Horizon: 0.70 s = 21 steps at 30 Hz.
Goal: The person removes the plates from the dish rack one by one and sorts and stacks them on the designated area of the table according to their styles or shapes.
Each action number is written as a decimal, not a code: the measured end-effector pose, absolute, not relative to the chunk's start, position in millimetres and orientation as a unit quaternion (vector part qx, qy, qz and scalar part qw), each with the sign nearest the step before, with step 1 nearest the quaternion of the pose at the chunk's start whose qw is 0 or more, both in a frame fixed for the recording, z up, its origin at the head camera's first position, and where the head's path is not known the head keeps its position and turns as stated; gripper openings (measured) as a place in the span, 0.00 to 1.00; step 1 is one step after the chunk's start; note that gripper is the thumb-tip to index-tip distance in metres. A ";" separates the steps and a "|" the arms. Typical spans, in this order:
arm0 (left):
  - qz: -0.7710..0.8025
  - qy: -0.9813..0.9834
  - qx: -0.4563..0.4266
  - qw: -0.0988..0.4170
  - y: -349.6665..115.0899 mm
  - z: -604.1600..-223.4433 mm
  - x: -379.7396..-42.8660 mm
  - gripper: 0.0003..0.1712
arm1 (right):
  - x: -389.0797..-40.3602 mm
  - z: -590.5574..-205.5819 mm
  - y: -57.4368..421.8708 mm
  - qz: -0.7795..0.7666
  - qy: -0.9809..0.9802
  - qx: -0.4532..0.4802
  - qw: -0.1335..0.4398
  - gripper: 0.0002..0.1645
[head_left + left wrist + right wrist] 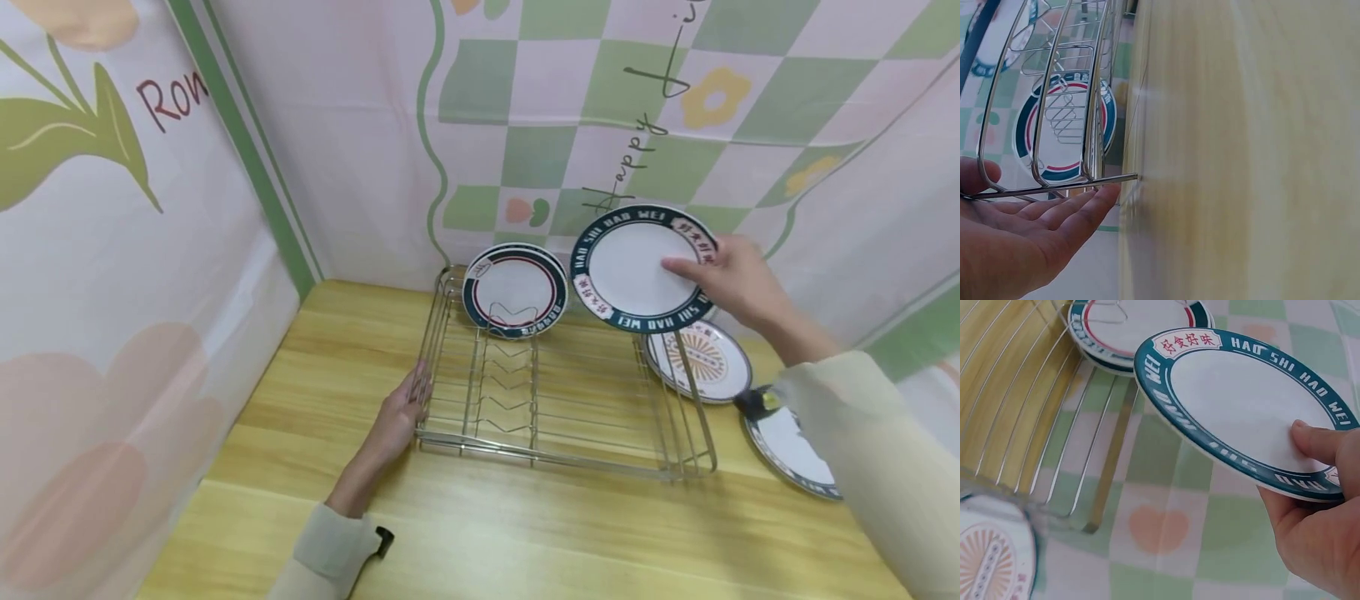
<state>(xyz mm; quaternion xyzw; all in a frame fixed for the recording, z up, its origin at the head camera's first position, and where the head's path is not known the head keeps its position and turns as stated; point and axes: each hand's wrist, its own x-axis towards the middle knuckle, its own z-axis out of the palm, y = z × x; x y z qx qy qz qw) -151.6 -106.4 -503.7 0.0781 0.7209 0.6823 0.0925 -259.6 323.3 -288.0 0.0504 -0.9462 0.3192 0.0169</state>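
In the head view, my right hand [750, 287] holds a white plate [637, 271] with a dark green lettered rim, tilted above the right back part of a wire dish rack [547, 446]. The right wrist view shows the thumb on the plate's face [1235, 406] and the fingers beneath it. My left hand [401, 412] holds the rack's left side; in the left wrist view its thumb [979, 175] lies over the wire and its fairly straight fingers lie along the outside. Plates with a green rim and red inner ring [513, 287] stand upright at the rack's back left.
Right of the rack, a plate with an orange sunburst [701, 367] lies on the wooden table [300, 467]. Another dark-rimmed plate [791, 450] is partly hidden by the right sleeve. A patterned cloth wall [540, 158] rises behind the rack, and another stands at left.
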 end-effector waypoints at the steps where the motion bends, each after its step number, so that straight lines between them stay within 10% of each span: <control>1: 0.683 0.721 0.078 0.092 -106.5 -503.6 -151.6 0.45 | -257.2 -288.2 329.2 0.320 -0.946 0.041 0.018 0.32; 21: 0.676 0.728 0.073 0.090 -106.5 -501.8 -152.3 0.45 | -213.6 -308.2 458.6 0.348 -0.921 -0.173 -0.014 0.53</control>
